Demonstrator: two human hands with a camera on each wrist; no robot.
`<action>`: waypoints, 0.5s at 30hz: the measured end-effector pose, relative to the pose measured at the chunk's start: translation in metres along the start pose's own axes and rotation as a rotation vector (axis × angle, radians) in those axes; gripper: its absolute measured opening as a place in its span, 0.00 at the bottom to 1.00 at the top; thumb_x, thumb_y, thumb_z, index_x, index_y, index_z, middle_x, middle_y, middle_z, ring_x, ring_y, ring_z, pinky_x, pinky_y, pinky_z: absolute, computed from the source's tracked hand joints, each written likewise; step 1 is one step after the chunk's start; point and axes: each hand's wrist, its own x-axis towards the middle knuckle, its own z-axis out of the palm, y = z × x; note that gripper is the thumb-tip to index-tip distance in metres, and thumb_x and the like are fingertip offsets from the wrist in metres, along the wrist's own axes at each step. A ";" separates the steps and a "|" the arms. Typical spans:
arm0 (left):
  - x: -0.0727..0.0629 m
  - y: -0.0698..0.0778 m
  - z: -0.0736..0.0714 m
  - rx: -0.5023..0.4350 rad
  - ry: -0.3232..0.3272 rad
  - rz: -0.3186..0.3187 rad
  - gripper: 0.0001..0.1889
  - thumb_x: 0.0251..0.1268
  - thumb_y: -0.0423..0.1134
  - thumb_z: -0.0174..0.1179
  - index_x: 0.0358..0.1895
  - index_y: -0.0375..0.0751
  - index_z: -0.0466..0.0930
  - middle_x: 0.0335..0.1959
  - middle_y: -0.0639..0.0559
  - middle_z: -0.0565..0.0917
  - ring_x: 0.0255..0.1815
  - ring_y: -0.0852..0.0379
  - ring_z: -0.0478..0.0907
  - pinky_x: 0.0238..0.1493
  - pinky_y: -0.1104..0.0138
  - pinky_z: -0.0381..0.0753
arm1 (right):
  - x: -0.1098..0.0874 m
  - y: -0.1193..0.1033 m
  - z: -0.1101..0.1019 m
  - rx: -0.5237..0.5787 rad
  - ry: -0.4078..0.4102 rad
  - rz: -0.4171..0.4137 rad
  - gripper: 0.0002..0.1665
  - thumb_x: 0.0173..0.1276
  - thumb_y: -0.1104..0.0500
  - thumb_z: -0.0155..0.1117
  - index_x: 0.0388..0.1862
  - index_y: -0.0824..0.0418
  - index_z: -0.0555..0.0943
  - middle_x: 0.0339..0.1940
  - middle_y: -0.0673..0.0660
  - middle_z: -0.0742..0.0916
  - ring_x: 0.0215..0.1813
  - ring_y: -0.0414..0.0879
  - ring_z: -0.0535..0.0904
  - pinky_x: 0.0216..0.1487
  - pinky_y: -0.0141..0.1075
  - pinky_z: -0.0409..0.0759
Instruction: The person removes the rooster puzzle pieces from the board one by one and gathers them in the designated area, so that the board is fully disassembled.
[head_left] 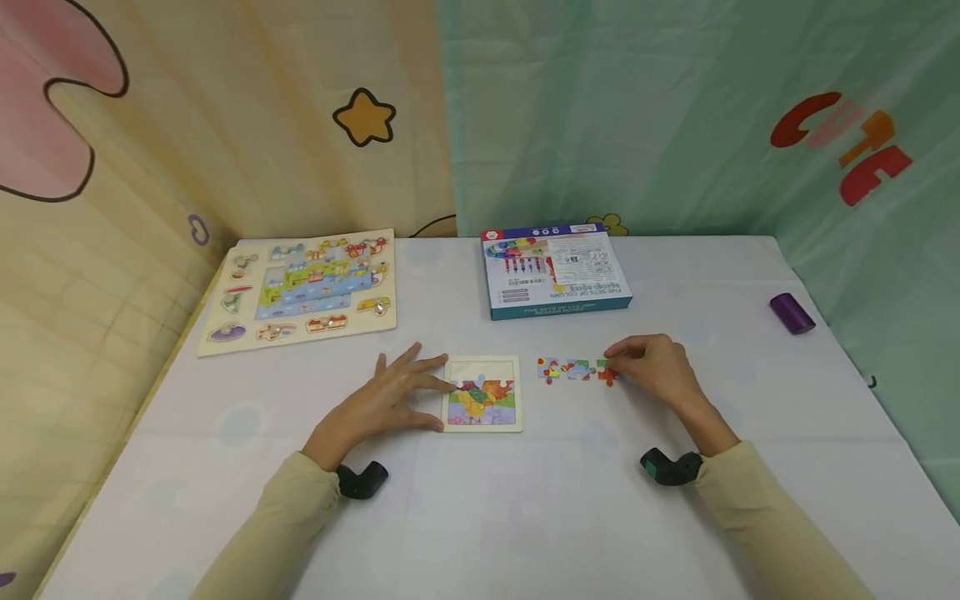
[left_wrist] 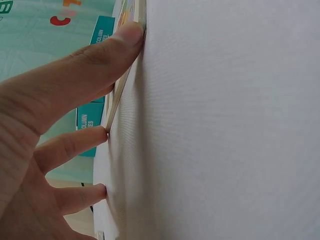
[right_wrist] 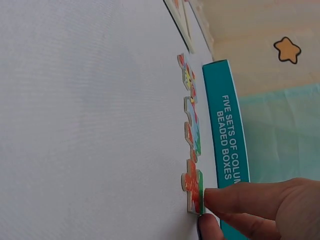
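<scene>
A small square jigsaw puzzle (head_left: 482,406) in a pale wooden frame lies on the table, its lower part filled with pieces and its upper strip bare. My left hand (head_left: 390,396) rests at the frame's left side with fingers spread; the thumb (left_wrist: 129,34) touches its edge. To the right, three loose puzzle pieces lie in a row: a left piece (head_left: 548,367), a middle piece (head_left: 578,370) and a red-green right piece (right_wrist: 194,187). My right hand (head_left: 654,367) pinches the right piece at its outer edge between thumb and bent index finger.
Behind the puzzle lies a teal-edged beaded-box carton (head_left: 558,273). Wooden knob puzzle boards (head_left: 300,287) are stacked at the back left. A purple cylinder (head_left: 792,314) lies near the table's right edge. Curtains hang behind the white-covered table (head_left: 480,517).
</scene>
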 end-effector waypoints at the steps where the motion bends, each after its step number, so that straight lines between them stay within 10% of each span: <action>1: 0.001 0.001 -0.001 0.005 0.003 -0.001 0.30 0.42 0.50 0.79 0.54 0.50 0.86 0.71 0.45 0.70 0.76 0.31 0.47 0.61 0.23 0.39 | 0.000 -0.001 -0.001 -0.011 0.012 -0.007 0.12 0.67 0.58 0.64 0.44 0.63 0.87 0.39 0.61 0.88 0.42 0.54 0.79 0.38 0.39 0.73; 15: 0.008 0.007 -0.008 0.014 -0.094 -0.111 0.41 0.40 0.53 0.79 0.66 0.53 0.77 0.77 0.49 0.60 0.77 0.28 0.38 0.61 0.24 0.39 | -0.008 -0.054 0.039 -0.005 -0.001 -0.247 0.10 0.64 0.64 0.69 0.44 0.65 0.88 0.38 0.57 0.87 0.32 0.47 0.74 0.31 0.35 0.74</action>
